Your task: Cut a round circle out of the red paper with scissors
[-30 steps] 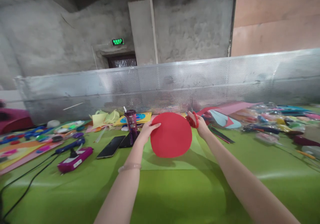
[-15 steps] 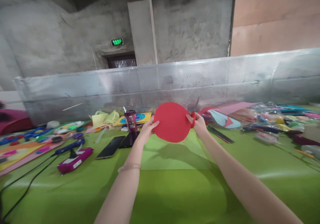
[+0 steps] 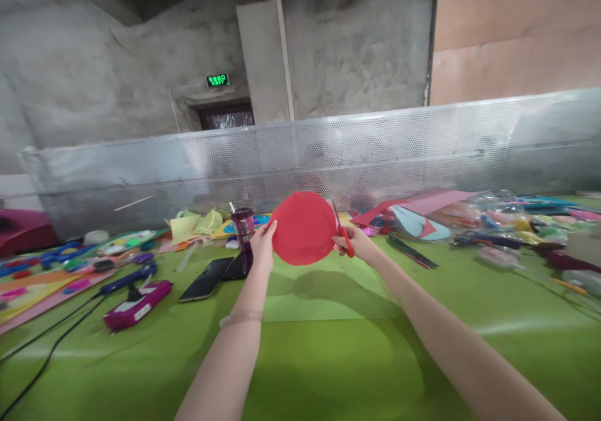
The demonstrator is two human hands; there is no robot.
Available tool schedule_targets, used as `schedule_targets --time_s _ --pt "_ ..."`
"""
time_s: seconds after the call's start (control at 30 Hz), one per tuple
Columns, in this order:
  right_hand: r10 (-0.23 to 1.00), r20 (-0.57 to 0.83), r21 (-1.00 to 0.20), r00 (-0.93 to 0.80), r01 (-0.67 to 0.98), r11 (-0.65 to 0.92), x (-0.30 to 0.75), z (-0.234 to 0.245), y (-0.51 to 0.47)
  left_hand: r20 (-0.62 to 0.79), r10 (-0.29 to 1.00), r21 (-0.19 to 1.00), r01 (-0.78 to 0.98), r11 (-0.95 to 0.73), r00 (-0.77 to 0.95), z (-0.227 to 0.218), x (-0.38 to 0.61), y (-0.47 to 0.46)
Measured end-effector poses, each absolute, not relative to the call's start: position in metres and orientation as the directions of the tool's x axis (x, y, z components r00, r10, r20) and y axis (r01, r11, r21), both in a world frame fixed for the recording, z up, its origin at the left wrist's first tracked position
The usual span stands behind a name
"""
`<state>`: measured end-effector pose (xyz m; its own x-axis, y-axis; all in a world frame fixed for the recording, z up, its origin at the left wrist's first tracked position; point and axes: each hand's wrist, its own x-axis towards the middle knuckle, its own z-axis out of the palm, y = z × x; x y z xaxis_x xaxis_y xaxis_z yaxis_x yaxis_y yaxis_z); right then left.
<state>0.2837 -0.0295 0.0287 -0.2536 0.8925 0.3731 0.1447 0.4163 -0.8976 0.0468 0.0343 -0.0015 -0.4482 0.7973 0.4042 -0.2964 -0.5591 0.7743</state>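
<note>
A round piece of red paper (image 3: 304,228) is held up above the table, facing me. My left hand (image 3: 263,243) grips its left edge, thumb in front and the other fingers hidden behind. In my right hand (image 3: 357,243) is a pair of scissors (image 3: 346,241) with red handles, its blades pointing up close to the paper's right edge. Whether the right fingertips also touch the paper I cannot tell. Beneath lies a light green sheet (image 3: 323,302) on the green table, with the shadow of my hands and the paper across it.
Left of my arm lie a black phone (image 3: 206,279), a dark purple cup (image 3: 243,226) with a straw, and a purple power strip (image 3: 138,305) with cables. Colored paper scraps (image 3: 408,221) and plastic-wrapped supplies (image 3: 498,214) fill the back right. A perforated metal panel (image 3: 328,152) stands behind.
The red paper has shifted left with my left hand. My right hand has moved left and turned, so the scissors' blades now show upright beside the paper's edge.
</note>
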Motion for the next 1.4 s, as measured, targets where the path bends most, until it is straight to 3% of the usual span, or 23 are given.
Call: schedule_targets --time_s 0.1,0.33,0.47,0.6,0.77,0.9,1.03,1.2,1.4 --pt "0.893 0.354 -0.905 -0.278 0.140 0.402 0.282 0.028 -0.031 0.370 0.820 0.770 -0.349 -0.534 -0.437 0.001 0.048 0.031" --pt "0.902 0.417 -0.897 -0.111 0.111 0.428 0.284 0.029 -0.029 0.378 0.861 0.833 -0.280 -0.477 -0.342 0.010 0.056 0.018" --pt "0.902 0.433 -0.901 0.008 0.050 0.432 0.283 0.025 -0.022 0.360 0.916 0.849 -0.345 -0.400 -0.177 0.010 0.057 0.016" --pt "0.881 0.465 -0.885 0.085 0.036 0.464 0.283 0.022 -0.015 0.336 0.942 0.899 -0.291 -0.327 -0.020 0.006 0.059 0.017" --pt "0.901 0.423 -0.906 0.091 0.029 0.422 0.292 0.021 -0.011 0.386 0.907 0.876 -0.240 -0.418 -0.167 0.004 0.060 0.020" --pt "0.898 0.440 -0.890 0.024 0.141 0.433 0.304 0.021 -0.012 0.402 0.884 0.856 -0.244 -0.456 -0.240 0.007 0.057 0.018" --pt "0.898 0.440 -0.872 -0.033 0.225 0.435 0.307 0.022 -0.017 0.403 0.873 0.851 -0.240 -0.468 -0.275 0.009 0.056 0.016" --pt "0.897 0.422 -0.875 -0.130 0.198 0.441 0.300 0.023 -0.022 0.412 0.861 0.852 -0.210 -0.480 -0.298 0.008 0.056 0.016" --pt "0.908 0.400 -0.884 -0.125 0.207 0.418 0.295 0.020 -0.021 0.411 0.862 0.842 -0.239 -0.484 -0.298 0.006 0.056 0.020"
